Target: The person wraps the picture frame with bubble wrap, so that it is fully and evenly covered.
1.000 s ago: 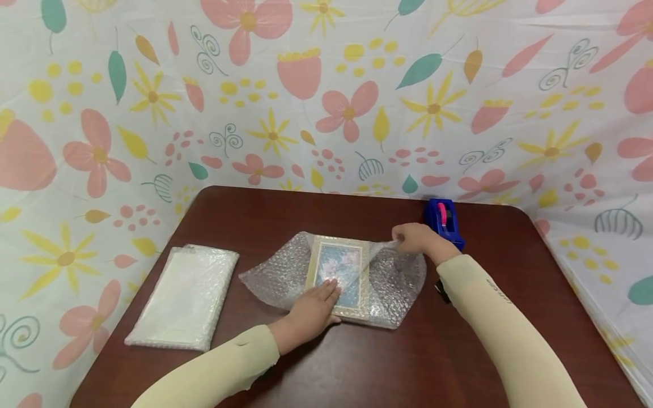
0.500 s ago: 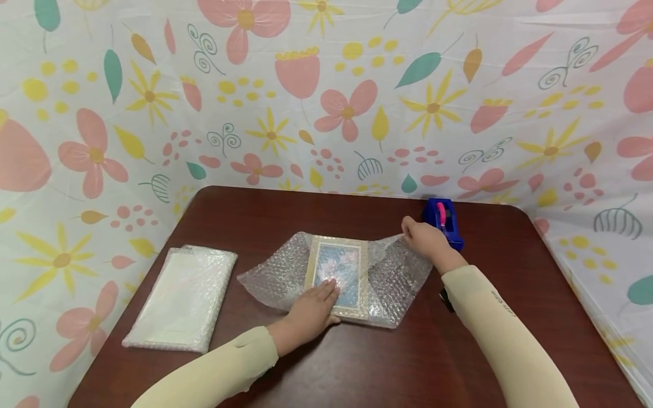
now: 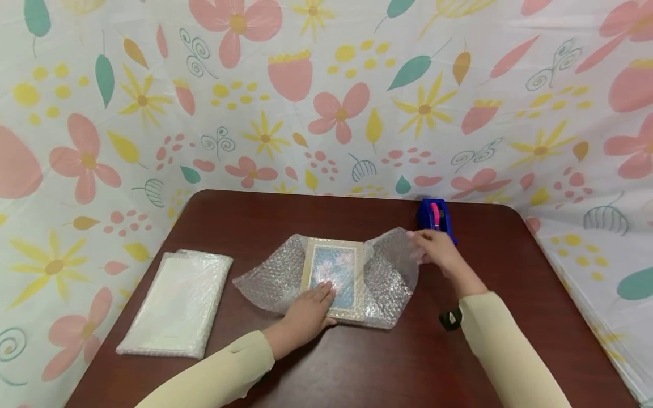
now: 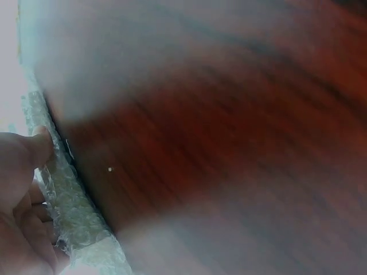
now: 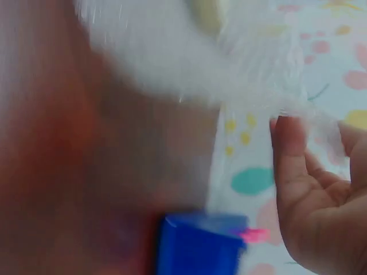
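Note:
A picture frame (image 3: 336, 253) with a light border and a blue and pink picture lies on the table with bubble wrap (image 3: 390, 283) around it. The wrap spreads out as flaps on both sides. My left hand (image 3: 305, 311) rests on the lower left part of the frame, fingers extended over the picture. In the left wrist view its thumb (image 4: 40, 143) lies against the wrapped edge. My right hand (image 3: 436, 249) pinches the edge of the right flap and holds it raised. The right wrist view shows this hand (image 5: 321, 200) with the wrap's edge at its fingertips, blurred.
A blue tape dispenser (image 3: 437, 218) with a pink roll stands at the back right, just behind the right hand. On the left lies another flat pale item (image 3: 176, 303) in bubble wrap. A flowered cloth (image 3: 326, 113) hangs behind the dark red table (image 3: 357, 368).
The right hand has turned and lifted the right flap's edge out to the side, uncovering the picture's upper right corner. My left hand stays on the frame. The head view has shifted slightly.

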Motion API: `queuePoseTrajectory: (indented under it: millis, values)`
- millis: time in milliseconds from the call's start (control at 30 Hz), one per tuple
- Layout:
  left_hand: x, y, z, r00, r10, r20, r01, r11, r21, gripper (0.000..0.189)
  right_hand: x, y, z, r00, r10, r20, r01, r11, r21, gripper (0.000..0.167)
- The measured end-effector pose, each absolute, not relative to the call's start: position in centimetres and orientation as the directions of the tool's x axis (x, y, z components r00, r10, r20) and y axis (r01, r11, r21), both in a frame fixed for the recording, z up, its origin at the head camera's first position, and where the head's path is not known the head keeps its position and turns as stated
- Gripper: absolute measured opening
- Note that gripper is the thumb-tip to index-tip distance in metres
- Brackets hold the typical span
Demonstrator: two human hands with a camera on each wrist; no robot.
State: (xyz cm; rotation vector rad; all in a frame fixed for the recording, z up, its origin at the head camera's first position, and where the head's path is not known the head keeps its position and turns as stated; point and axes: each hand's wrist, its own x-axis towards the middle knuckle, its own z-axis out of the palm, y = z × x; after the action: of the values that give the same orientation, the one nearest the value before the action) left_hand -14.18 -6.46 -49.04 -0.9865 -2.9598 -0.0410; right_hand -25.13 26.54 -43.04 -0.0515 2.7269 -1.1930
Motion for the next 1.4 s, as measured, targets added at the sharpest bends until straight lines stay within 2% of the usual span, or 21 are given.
queuePoseTrajectory:
  millis: [67,167,300,400,500,633,867,1067,1233,1400]
  values:
    - [-14.1,-6.6,-49.1,-0.802,0.596,0.032,0.597,0.801,0.032,0.064,-23.7,26.3,-44.1,-0.97,-0.13,-0.205,0.088,0.599,-0.796,0.058]
    - [-14.0,-6.6,-49.0,-0.799,0.601,0.036,0.602,0.797,0.05,0.064,-21.7,26.3,-45.2,-0.935,-0.216,-0.281,0.099,0.6,-0.794,0.066]
    - [-14.0,-6.5,-49.0,-0.799,0.6,0.036,0.601,0.797,0.055,0.064,-20.4,26.3,-46.0,-0.892,-0.28,-0.356,0.199,0.465,-0.863,0.074]
    - [-14.1,-6.4,-49.0,-0.802,0.597,0.035,0.598,0.8,0.056,0.064,-20.0,26.0,-46.7,-0.874,-0.287,-0.392,0.276,0.371,-0.887,0.072]
    - [-14.1,-6.5,-49.1,-0.801,0.598,0.037,0.599,0.798,0.068,0.064,-19.9,25.5,-47.4,-0.863,-0.302,-0.406,0.287,0.368,-0.884,0.066]
    - [-14.1,-6.6,-49.2,-0.801,0.597,0.043,0.599,0.798,0.068,0.064,-19.8,25.0,-47.9,-0.861,-0.37,-0.349,0.221,0.347,-0.911,0.064]
    - [-14.1,-6.8,-49.2,-0.8,0.598,0.039,0.6,0.797,0.07,0.064,-20.0,23.7,-47.9,-0.862,-0.467,-0.197,0.205,0.035,-0.978,0.069]
    - [-14.2,-6.9,-49.2,-0.792,0.609,0.041,0.61,0.788,0.08,0.064,-20.1,21.1,-46.9,-0.916,-0.397,-0.053,0.106,-0.113,-0.988,0.074]
    - [-14.3,-6.8,-49.3,-0.784,0.618,0.058,0.621,0.781,0.071,0.064,-19.9,18.1,-45.4,-0.942,-0.324,-0.086,0.199,-0.334,-0.921,0.072]
    - [-14.5,-7.1,-49.4,-0.781,0.622,0.061,0.625,0.779,0.057,0.065,-20.0,15.4,-44.5,-0.953,-0.28,-0.119,0.233,-0.418,-0.878,0.069]
